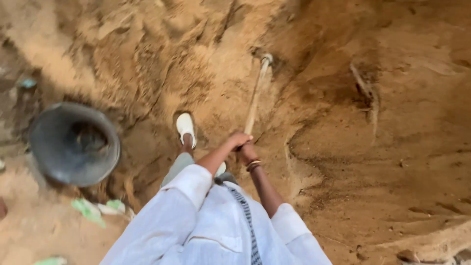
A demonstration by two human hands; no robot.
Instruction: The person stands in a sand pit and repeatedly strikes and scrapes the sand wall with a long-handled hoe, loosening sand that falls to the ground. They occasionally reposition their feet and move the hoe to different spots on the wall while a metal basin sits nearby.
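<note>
- The left hand (239, 139) and right hand (247, 151) are clamping together around the near end of one wooden handle (254, 100), left stacked just above right.
- The hoe's head (266, 59) is biting into the sandy bank (196, 59); it is probably stiff, top-heavy and dusty, so gripping low on the shaft looks soundest.
- One dark metal basin (73, 143) is lying tilted to the left, well apart.
- One white shoe (185, 127) is standing on the soil.

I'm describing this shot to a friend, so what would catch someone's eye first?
Both hands, the left hand and the right hand, grip a long wooden-handled tool at centre, its head sunk in the sandy earth bank. At left, a dark round basin lies on the dirt.
</note>
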